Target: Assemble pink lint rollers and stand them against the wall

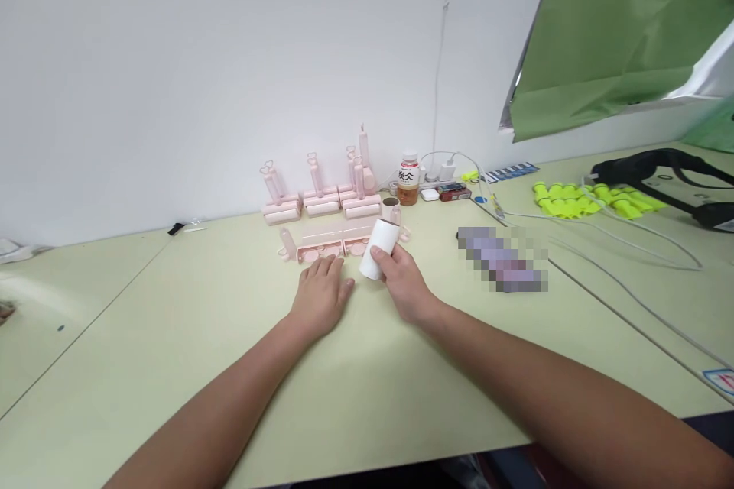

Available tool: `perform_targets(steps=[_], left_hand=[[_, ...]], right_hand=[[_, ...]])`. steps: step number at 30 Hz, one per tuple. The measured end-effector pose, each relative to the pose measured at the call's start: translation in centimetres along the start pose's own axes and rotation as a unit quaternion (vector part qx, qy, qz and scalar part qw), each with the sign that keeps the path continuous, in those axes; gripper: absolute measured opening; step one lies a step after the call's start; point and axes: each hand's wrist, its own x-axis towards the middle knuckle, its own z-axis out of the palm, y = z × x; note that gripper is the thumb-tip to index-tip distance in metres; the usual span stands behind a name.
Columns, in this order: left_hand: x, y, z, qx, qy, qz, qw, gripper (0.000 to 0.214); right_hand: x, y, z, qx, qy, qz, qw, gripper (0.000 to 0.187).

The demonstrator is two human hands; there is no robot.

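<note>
My right hand [401,281] is wrapped around a white paper roll [379,247], holding it tilted just above the pale green table [172,336]. My left hand [322,292] lies flat on the table, fingers stretched out, its fingertips close to an open pink lint-roller case [329,244] with loose pink parts. Behind that, several assembled pink lint rollers [321,195] stand in a row against the white wall.
A drink bottle [408,179], a small brown cup [391,205], chargers and a power strip [444,182] sit at the back. Cables [602,244] run across the right side. Yellow-green parts [590,199] and a black tool [670,172] lie far right. A green sheet [619,23] hangs above.
</note>
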Motion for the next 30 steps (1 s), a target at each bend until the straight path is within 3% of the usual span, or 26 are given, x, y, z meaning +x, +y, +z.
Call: perform_targets(steps=[2,5,14,19,24,27,30], left_hand=[[0.7,-0.8,0.5,0.073,-0.030,-0.010,0.997,0.054],[1.2,-1.1,0.4,0.095,-0.043,-0.018,0.994,0.061],[-1.9,0.8,-1.4,0.110,-0.039,0.025,0.993,0.035],[-1.2,0.4,-1.5,0.098,0.000,0.025,0.995,0.028],[-0.2,-0.4,-1.2,0.081,-0.043,0.052,0.994,0.025],[-0.1,-0.7,-1.2,0.071,-0.021,0.049,0.996,0.030],[0.0,-1.1,-1.4,-0.013,0.044,0.031,0.998,0.037]], right_hand=[[0.1,0.2,-0.1,-0.013,-0.004,0.009,1.000,0.040],[-0.1,0.4,-0.1,-0.036,-0.030,0.022,0.999,0.039],[-0.7,0.3,0.1,-0.114,-0.075,0.021,0.990,0.038],[-0.6,0.3,-0.1,-0.165,-0.071,0.013,0.984,0.039],[-0.8,0.3,-0.1,-0.212,-0.076,0.002,0.974,0.038],[-0.8,0.2,-0.1,-0.225,-0.078,-0.004,0.971,0.037],[-0.8,0.1,-0.1,-0.227,-0.083,-0.006,0.970,0.036]])
